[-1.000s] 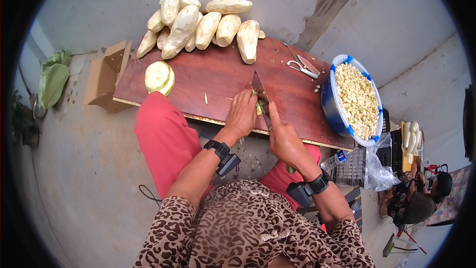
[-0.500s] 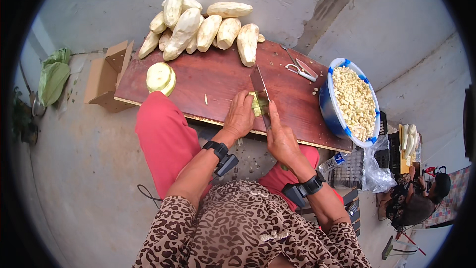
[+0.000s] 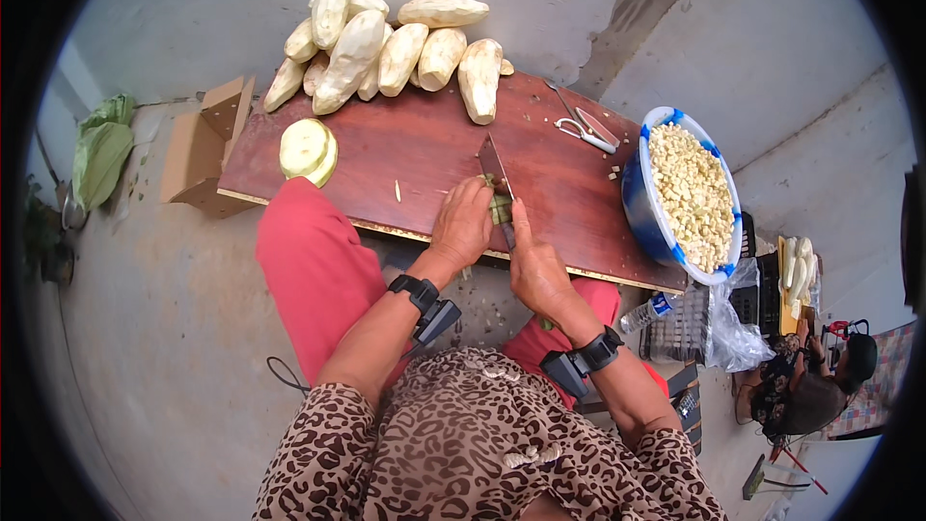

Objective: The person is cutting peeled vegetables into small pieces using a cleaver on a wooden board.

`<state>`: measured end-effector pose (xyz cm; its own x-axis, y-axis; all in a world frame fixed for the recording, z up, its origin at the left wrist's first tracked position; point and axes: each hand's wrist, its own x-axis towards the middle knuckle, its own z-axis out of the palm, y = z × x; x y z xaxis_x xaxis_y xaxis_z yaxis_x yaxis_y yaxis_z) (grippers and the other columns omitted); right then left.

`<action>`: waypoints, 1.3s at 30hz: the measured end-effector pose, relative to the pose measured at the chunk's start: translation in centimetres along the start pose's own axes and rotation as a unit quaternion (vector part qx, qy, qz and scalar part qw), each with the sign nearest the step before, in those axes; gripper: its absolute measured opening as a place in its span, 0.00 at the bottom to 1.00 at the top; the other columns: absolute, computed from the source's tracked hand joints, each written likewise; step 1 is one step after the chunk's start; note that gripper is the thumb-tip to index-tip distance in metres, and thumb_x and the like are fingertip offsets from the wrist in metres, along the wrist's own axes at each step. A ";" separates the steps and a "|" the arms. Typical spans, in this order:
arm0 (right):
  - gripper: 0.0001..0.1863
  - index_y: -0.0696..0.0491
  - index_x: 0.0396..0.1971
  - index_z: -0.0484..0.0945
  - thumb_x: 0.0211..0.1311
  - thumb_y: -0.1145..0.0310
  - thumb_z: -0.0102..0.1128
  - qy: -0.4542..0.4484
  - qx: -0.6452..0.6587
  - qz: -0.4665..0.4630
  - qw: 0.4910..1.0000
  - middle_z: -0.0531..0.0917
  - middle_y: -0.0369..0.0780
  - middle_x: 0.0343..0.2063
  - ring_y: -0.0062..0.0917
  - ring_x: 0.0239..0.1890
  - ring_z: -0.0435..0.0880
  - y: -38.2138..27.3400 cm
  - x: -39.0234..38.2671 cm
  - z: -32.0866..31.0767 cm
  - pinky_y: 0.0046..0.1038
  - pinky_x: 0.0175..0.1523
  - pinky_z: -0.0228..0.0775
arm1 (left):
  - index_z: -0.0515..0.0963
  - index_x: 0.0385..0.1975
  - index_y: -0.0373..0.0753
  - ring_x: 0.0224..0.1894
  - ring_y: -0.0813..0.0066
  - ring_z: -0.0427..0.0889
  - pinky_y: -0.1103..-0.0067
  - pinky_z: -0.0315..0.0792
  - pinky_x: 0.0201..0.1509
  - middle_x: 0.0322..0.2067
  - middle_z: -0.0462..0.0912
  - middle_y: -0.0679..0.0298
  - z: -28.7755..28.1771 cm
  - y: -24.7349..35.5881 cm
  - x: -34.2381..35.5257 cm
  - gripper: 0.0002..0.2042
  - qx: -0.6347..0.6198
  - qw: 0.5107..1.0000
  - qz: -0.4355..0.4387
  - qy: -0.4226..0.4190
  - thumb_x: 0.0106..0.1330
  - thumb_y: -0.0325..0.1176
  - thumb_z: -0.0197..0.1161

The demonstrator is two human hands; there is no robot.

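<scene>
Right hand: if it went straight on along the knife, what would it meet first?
Probably the rightmost large peeled root: the knife in the right hand points its tip at that root's near end, so the tip would touch before the hand. The tip's height is hard to judge.

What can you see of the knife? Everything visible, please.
The knife has a broad, flat, dark grey blade, metallic-looking, with a pointed far corner. It extends over the reddish-brown tabletop, far end away from the person and slightly left. The right hand grips it, hiding the handle. Greenish pieces lie beside the blade, by the left hand; whether the edge touches the tabletop is unclear.
</scene>
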<state>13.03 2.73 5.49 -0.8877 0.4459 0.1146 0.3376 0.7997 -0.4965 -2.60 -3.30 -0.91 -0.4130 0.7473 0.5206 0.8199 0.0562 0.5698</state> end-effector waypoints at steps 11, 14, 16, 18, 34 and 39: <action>0.41 0.63 0.71 0.44 0.58 0.81 0.49 -0.034 0.013 0.025 0.999 0.80 0.60 0.24 0.56 0.28 0.80 -1.7 -0.6 -2.9 0.50 0.35 0.71 | 0.70 0.48 0.31 0.58 0.46 0.68 0.62 0.66 0.62 0.52 0.70 0.49 0.0 -0.6 -0.9 0.19 -0.031 0.999 -0.005 0.033 0.55 0.20 0.58; 0.42 0.61 0.72 0.46 0.56 0.82 0.50 -0.041 0.019 0.005 0.999 0.78 0.60 0.22 0.57 0.27 0.79 -1.5 -0.6 -2.8 0.50 0.35 0.68 | 0.70 0.47 0.31 0.56 0.46 0.69 0.62 0.67 0.60 0.50 0.71 0.49 0.0 -0.8 -1.0 0.18 -0.021 1.000 0.004 0.015 0.54 0.20 0.58; 0.42 0.62 0.71 0.46 0.56 0.82 0.50 -0.039 0.008 -0.009 0.999 0.78 0.60 0.22 0.57 0.26 0.79 -1.9 -0.3 -2.9 0.51 0.35 0.68 | 0.70 0.46 0.31 0.55 0.47 0.69 0.62 0.67 0.60 0.49 0.71 0.49 -0.1 -0.9 -0.7 0.18 -0.023 0.999 0.011 0.020 0.54 0.20 0.58; 0.42 0.63 0.71 0.46 0.56 0.82 0.51 -0.037 -0.004 -0.023 0.999 0.78 0.60 0.22 0.57 0.26 0.79 -2.0 0.1 -2.6 0.51 0.34 0.68 | 0.71 0.46 0.31 0.55 0.47 0.70 0.63 0.67 0.59 0.48 0.72 0.49 -0.2 -0.7 -0.6 0.17 -0.026 0.999 0.017 0.025 0.53 0.20 0.58; 0.40 0.61 0.71 0.45 0.59 0.80 0.50 -0.020 0.039 0.016 0.999 0.80 0.60 0.24 0.57 0.27 0.80 -1.2 -0.4 -1.9 0.51 0.35 0.70 | 0.70 0.45 0.31 0.52 0.45 0.71 0.63 0.68 0.57 0.47 0.71 0.48 -0.3 -0.4 -1.0 0.17 -0.061 0.996 -0.030 0.057 0.53 0.18 0.56; 0.40 0.63 0.70 0.46 0.56 0.82 0.49 -0.073 0.003 0.018 0.997 0.80 0.60 0.23 0.57 0.27 0.80 -2.5 -0.1 -2.7 0.51 0.35 0.71 | 0.70 0.38 0.33 0.50 0.47 0.71 0.62 0.68 0.54 0.43 0.71 0.50 -0.4 -0.7 -0.9 0.11 -0.035 0.999 -0.009 0.028 0.54 0.20 0.57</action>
<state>13.11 1.75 9.04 -0.9117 0.4097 -0.0302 0.3680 0.7819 -0.5032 -2.97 -4.25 -1.56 -0.4514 0.7076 0.5436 0.7829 0.0218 0.6217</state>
